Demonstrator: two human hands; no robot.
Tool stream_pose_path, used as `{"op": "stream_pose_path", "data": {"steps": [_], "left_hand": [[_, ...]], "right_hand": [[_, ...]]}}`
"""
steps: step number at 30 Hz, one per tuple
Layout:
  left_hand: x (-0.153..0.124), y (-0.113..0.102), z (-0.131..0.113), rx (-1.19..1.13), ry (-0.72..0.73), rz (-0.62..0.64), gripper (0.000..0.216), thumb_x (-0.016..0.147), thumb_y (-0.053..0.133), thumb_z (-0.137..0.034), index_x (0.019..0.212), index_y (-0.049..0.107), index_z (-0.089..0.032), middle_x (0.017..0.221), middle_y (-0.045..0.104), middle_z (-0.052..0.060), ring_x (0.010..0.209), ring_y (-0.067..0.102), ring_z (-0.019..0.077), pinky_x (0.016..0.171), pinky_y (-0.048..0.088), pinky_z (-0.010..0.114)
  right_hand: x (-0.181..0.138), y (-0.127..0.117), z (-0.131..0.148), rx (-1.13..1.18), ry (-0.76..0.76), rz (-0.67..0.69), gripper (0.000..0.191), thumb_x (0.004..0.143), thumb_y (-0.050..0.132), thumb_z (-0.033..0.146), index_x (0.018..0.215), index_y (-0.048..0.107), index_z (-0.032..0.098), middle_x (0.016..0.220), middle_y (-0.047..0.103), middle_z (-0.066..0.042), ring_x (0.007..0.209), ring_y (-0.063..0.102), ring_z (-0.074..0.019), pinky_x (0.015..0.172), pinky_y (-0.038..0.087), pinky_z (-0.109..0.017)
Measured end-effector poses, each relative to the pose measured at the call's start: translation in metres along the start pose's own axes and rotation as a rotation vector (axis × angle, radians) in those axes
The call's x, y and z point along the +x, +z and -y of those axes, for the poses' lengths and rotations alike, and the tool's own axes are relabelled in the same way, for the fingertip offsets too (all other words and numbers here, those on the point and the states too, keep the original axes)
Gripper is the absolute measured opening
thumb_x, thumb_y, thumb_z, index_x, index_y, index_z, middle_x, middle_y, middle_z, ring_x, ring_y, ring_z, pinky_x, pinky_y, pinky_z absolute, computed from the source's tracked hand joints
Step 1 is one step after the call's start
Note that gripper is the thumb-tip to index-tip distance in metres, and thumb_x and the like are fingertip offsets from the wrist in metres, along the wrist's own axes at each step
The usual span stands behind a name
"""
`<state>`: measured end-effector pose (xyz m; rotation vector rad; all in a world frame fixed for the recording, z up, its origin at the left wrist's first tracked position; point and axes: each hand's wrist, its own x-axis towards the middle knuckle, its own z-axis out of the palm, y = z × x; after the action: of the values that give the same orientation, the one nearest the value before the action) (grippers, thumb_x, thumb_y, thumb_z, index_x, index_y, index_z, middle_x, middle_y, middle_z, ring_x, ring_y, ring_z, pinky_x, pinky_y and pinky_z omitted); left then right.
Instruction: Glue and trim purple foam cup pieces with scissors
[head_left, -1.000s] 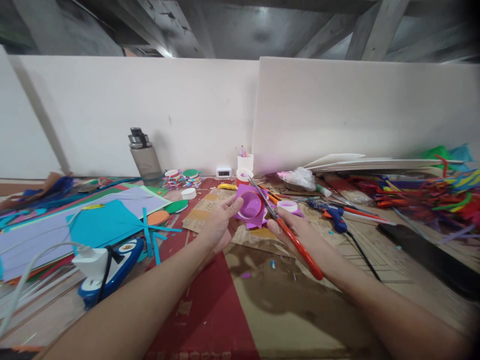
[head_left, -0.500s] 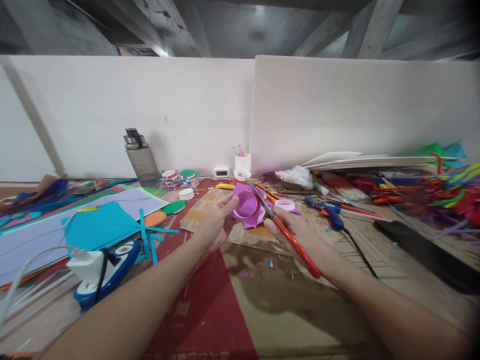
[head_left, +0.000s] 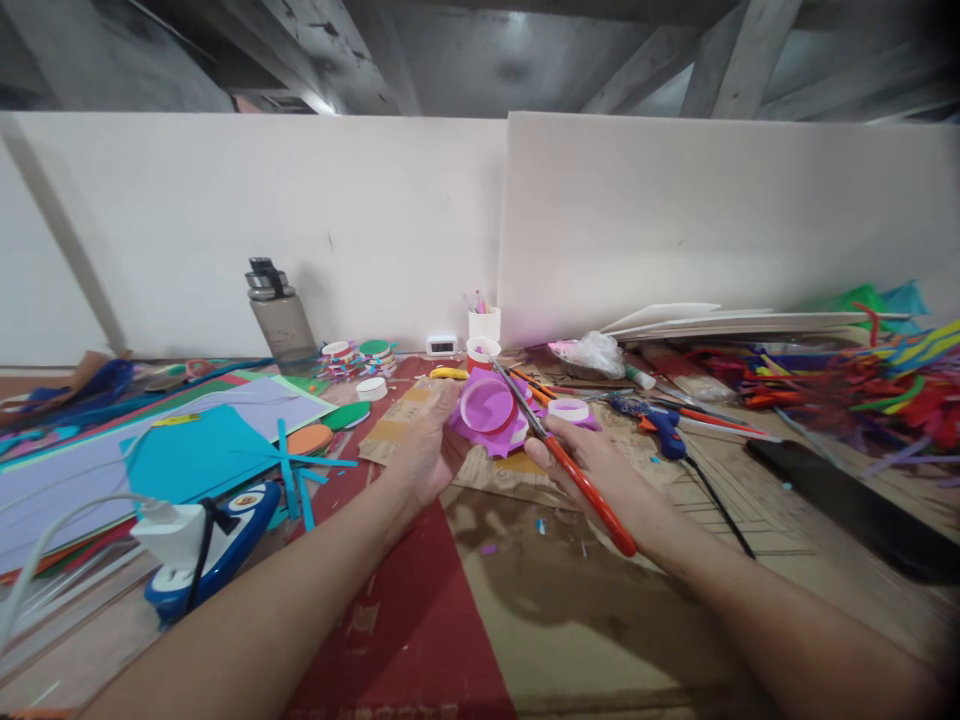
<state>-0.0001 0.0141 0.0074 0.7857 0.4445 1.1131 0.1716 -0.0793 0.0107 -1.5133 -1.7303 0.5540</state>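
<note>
My left hand (head_left: 431,445) is closed on the left edge of a piece of purple paper (head_left: 501,440). On that paper sits a shallow round ring (head_left: 513,412), purple inside with a reddish rim. My right hand (head_left: 600,465) grips a pair of scissors (head_left: 585,487) with long red handles, seen nearly edge-on. Their metal blades point up and left along the right side of the paper; whether they cut into it I cannot tell. Just above the right hand, a second pale ring (head_left: 568,409) rests on more purple paper.
Coloured sheets (head_left: 202,450) and a blue-and-white power strip (head_left: 214,560) lie left. A bottle (head_left: 281,320) and a pen cup (head_left: 484,325) stand by the white wall. On the right are a blue glue gun (head_left: 666,430), a black phone-like slab (head_left: 847,510) and tangled coloured strips (head_left: 885,380).
The left thumb has moved off the ring towards the paper's left edge. The purple paper and ring have turned and shifted slightly left. The scissors stay almost in place.
</note>
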Motion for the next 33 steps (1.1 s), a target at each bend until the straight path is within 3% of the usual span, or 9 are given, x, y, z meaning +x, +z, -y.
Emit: {"op": "stream_pose_path", "data": {"steps": [3,7,10,16,22,30,33], "left_hand": [[-0.0063,0.0051,0.0047,-0.004,-0.082,0.068,0.031,0.078,0.078,-0.031,0.101,0.067,-0.014,0.087,0.076,0.006,0.071,0.07,0.0164,0.071,0.06,0.028],[-0.0107,0.0068,0.0065,0.025,-0.055,0.101,0.041,0.072,0.082,-0.017,0.108,0.065,-0.016,0.095,0.076,0.005,0.075,0.071,0.015,0.08,0.06,0.03],[-0.009,0.0055,0.0037,0.059,-0.028,0.091,0.041,0.07,0.084,-0.019,0.107,0.066,-0.016,0.096,0.076,0.004,0.076,0.071,0.0136,0.078,0.06,0.027],[-0.0047,0.0024,0.0011,0.171,0.036,0.135,0.047,0.064,0.089,-0.025,0.106,0.07,-0.015,0.099,0.076,0.005,0.078,0.07,0.0137,0.074,0.059,0.025],[-0.0064,0.0034,-0.0001,0.265,0.029,0.148,0.047,0.065,0.088,-0.025,0.107,0.073,-0.015,0.103,0.075,0.008,0.085,0.069,0.0173,0.075,0.058,0.027],[-0.0051,0.0019,-0.0008,0.297,0.033,0.173,0.043,0.067,0.086,-0.027,0.107,0.074,-0.016,0.105,0.075,0.008,0.083,0.068,0.0164,0.073,0.056,0.026],[-0.003,-0.0002,-0.0016,0.286,0.037,0.195,0.044,0.066,0.087,-0.029,0.107,0.075,-0.017,0.104,0.075,0.008,0.083,0.068,0.0161,0.074,0.055,0.026]], "right_hand": [[0.0014,0.0018,-0.0034,0.049,-0.001,-0.032,0.031,0.09,0.055,0.05,0.09,0.06,0.019,0.07,0.055,0.003,0.059,0.045,-0.0118,0.057,0.038,-0.024],[0.0015,0.001,-0.0019,0.047,0.0,-0.067,0.032,0.089,0.057,0.05,0.079,0.052,0.021,0.066,0.051,0.004,0.056,0.041,-0.0104,0.054,0.037,-0.023],[0.0008,0.0005,0.001,0.075,0.017,-0.051,0.034,0.089,0.057,0.052,0.077,0.05,0.021,0.064,0.049,0.005,0.053,0.039,-0.0096,0.053,0.037,-0.023],[-0.0006,0.0018,0.0044,0.144,0.042,0.002,0.042,0.089,0.054,0.058,0.104,0.06,0.019,0.068,0.057,0.002,0.054,0.047,-0.0123,0.053,0.043,-0.025],[-0.0005,0.0008,0.0046,0.09,0.045,-0.015,0.056,0.09,0.051,0.062,0.124,0.058,0.018,0.078,0.068,-0.004,0.067,0.06,-0.0198,0.061,0.05,-0.029],[0.0013,0.0015,0.0017,0.059,0.008,-0.057,0.054,0.089,0.051,0.064,0.117,0.063,0.019,0.076,0.069,-0.005,0.067,0.062,-0.0209,0.061,0.051,-0.03],[0.0016,0.0016,0.0007,0.054,-0.014,-0.081,0.054,0.088,0.05,0.066,0.112,0.064,0.02,0.084,0.072,-0.008,0.073,0.064,-0.0225,0.065,0.053,-0.031]]}}
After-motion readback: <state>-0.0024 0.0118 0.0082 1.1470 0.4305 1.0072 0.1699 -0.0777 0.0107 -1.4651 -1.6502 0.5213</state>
